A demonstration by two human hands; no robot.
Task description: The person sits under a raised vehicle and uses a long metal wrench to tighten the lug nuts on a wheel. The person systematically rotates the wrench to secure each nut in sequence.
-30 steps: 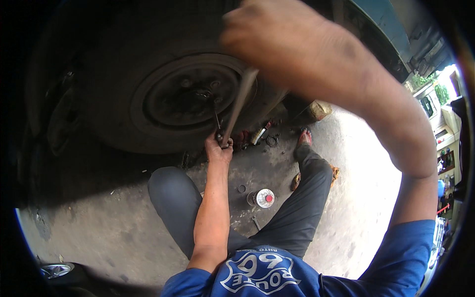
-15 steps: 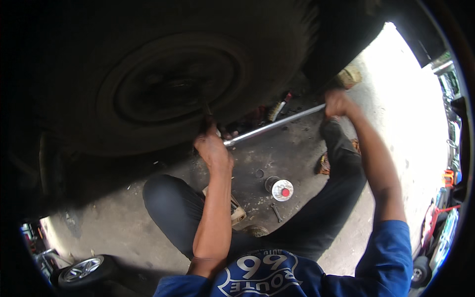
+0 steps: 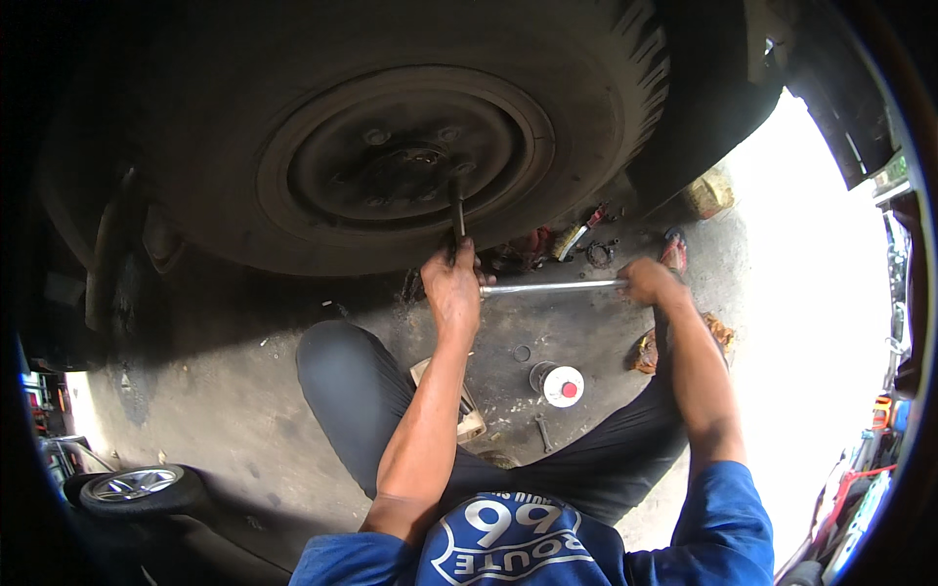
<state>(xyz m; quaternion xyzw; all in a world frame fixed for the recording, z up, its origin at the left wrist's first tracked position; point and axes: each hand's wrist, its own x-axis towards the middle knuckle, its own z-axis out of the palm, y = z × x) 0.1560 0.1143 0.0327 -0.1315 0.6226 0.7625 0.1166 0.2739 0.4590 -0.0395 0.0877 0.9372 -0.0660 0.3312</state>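
1. The right hand [image 3: 653, 281] has its fingers wrapped around one end of a silver bar [image 3: 557, 287].
2. At the bar's other end, the left hand [image 3: 452, 288] curls its fingers around a dark rod [image 3: 458, 215]; some fingertips I can't see.
3. Beyond, the rod reaches a nut [image 3: 463, 169] on the large wheel [image 3: 401, 151].

Wheel [image 3: 405, 151] ahead, rod [image 3: 458, 210] between wheel and left hand [image 3: 452, 290], bar [image 3: 557, 287] from left hand across to right hand [image 3: 650, 282], brush [image 3: 582, 233] beyond bar, can [image 3: 560, 386] on floor [image 3: 244, 410] between legs [image 3: 625, 444], ring [image 3: 523, 352] beyond can, spanner [image 3: 544, 434] nearer, loose tyre [image 3: 147, 503] far left.
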